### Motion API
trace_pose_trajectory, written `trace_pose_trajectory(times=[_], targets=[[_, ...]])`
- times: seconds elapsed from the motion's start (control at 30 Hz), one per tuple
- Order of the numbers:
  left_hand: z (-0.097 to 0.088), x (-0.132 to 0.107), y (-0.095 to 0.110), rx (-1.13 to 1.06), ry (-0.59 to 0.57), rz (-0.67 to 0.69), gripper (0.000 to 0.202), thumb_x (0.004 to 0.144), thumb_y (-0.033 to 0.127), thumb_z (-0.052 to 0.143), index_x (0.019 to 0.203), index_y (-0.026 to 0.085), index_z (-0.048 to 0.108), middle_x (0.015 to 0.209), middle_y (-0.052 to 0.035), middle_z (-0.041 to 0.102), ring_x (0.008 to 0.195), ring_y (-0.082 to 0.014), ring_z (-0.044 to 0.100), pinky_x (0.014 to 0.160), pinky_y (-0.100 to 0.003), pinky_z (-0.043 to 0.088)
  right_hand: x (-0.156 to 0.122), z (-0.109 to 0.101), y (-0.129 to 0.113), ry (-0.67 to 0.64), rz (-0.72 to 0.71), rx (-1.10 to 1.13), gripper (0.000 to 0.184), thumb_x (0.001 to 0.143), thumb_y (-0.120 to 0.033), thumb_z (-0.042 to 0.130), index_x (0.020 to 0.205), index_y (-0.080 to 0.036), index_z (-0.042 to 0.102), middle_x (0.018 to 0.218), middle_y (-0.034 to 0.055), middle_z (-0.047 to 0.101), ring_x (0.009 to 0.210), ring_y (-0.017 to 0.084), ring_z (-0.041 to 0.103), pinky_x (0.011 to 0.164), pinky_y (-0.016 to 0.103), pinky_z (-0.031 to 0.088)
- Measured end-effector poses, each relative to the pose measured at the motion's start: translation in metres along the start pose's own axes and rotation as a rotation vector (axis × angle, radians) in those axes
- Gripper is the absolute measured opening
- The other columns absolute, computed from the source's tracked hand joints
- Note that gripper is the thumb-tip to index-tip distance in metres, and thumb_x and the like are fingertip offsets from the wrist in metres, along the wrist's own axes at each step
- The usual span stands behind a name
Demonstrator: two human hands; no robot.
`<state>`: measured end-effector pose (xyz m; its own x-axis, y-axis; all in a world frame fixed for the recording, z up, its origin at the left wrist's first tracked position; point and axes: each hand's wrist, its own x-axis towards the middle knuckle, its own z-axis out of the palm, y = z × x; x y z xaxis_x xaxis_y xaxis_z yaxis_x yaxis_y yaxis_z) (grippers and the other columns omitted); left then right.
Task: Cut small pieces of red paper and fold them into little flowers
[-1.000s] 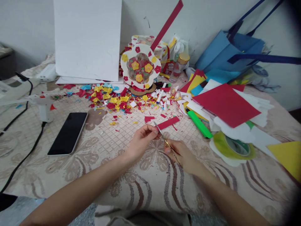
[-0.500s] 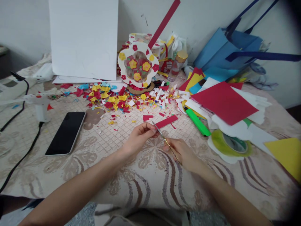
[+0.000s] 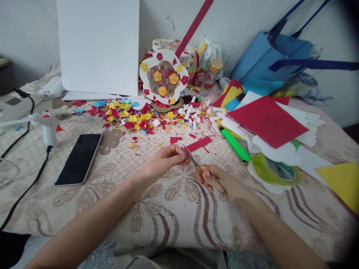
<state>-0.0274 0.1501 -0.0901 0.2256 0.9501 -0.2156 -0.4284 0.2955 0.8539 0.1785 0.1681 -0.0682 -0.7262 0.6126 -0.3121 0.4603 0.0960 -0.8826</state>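
Observation:
A pair of scissors [image 3: 192, 158] with gold-coloured handles is held in my right hand [image 3: 215, 177], its blades slightly parted and pointing up and left. My left hand [image 3: 168, 158] is closed in a pinch at the blade tips. A tiny bit of red paper [image 3: 185, 153] shows between its fingertips, mostly hidden by them. Just beyond both hands, a red paper strip [image 3: 200, 143] lies flat on the patterned tablecloth [image 3: 157, 224]. A smaller red piece [image 3: 175, 139] rests to the left of that strip.
Paper scraps [image 3: 134, 118] are heaped behind the hands, before a flower-decorated paper lantern [image 3: 164, 76]. To the right lie a green cutter [image 3: 235, 144], a tape roll [image 3: 273, 170] and red paper [image 3: 269, 120]. A phone [image 3: 79, 158] and white glue gun [image 3: 49, 129] are left.
The scissor blades have parted a little and my right hand has turned, its fingers showing more around the handles. My left hand keeps its pinch in nearly the same place.

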Motion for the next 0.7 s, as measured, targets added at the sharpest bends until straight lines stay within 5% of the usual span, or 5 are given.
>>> trace_pose_trajectory(times=[0.33, 0.7], targets=[[0.001, -0.001, -0.004, -0.01, 0.025, -0.001, 0.02, 0.07, 0.025, 0.072, 0.073, 0.014, 0.056, 0.072, -0.0019, 0.066, 0.07, -0.0112, 0.063, 0.071, -0.025, 0.047, 0.001, 0.0, -0.009, 0.036, 0.015, -0.106, 0.048, 0.085, -0.061, 0.035, 0.059, -0.021, 0.033, 0.054, -0.0034, 0.034, 0.05, 0.012, 0.032, 0.046, 0.026, 0.026], [0.002, 0.0, -0.006, -0.025, 0.04, -0.003, 0.02, 0.069, 0.025, 0.072, 0.071, 0.014, 0.055, 0.071, -0.002, 0.065, 0.068, -0.011, 0.062, 0.071, -0.027, 0.047, 0.005, -0.005, 0.0, 0.049, -0.019, -0.2, 0.039, 0.087, -0.045, 0.041, 0.057, -0.02, 0.035, 0.052, -0.0036, 0.034, 0.05, 0.011, 0.032, 0.046, 0.025, 0.022]])
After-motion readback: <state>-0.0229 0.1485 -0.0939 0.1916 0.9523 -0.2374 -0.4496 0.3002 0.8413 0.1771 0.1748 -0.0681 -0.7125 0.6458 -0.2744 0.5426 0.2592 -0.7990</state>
